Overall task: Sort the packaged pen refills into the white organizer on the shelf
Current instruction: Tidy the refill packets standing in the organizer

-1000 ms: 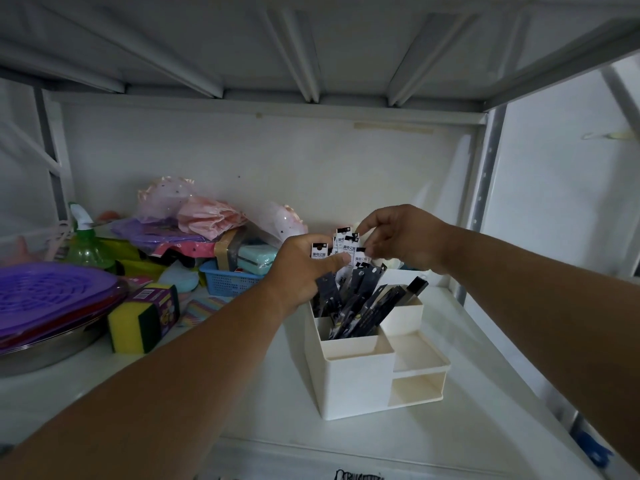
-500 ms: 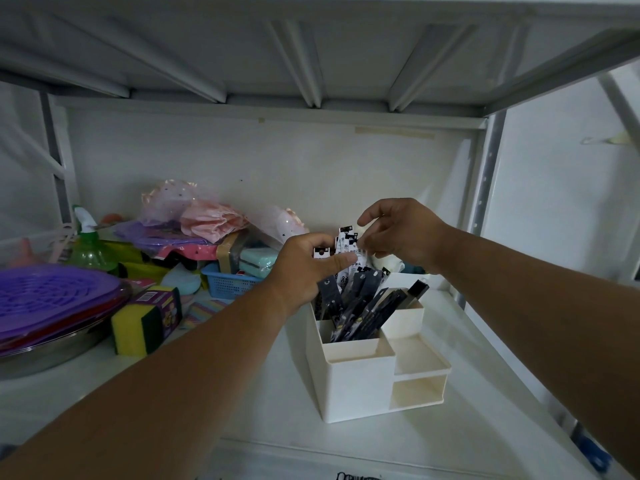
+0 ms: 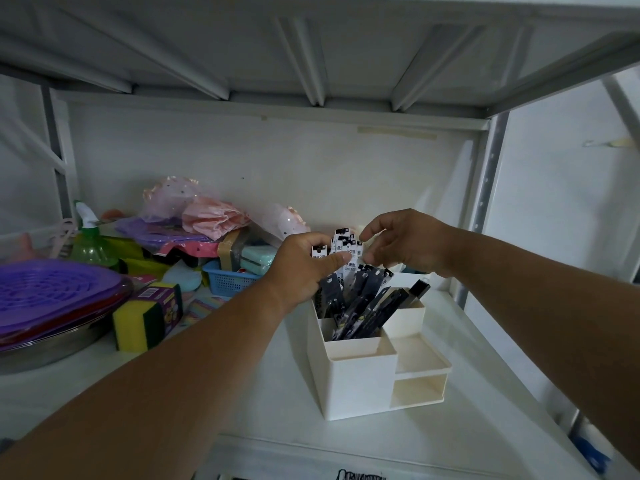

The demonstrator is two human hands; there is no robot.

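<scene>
A white organizer [image 3: 360,382] stands on the shelf, right of centre. Its tall back-left compartment holds several packaged pen refills [image 3: 363,306], dark packs with white header cards that lean to the right. My left hand [image 3: 304,268] grips the bunch near the white tops [image 3: 348,249], thumb laid across the front. My right hand [image 3: 405,244] hovers at the right side of those tops with its fingers spread and loosely curved, holding nothing. The organizer's lower front and right compartments have nothing in them.
Clutter fills the shelf's left half: a purple lid on a metal pan [image 3: 52,292], a packaged yellow-green sponge [image 3: 145,317], a blue basket [image 3: 225,280], a green spray bottle [image 3: 91,242], pink bags [image 3: 211,216]. A metal upright [image 3: 481,209] stands behind right; another shelf hangs low overhead.
My right hand has let go of the pack tops it was pinching and spread its fingers. My left hand keeps its grip on the bunch.
</scene>
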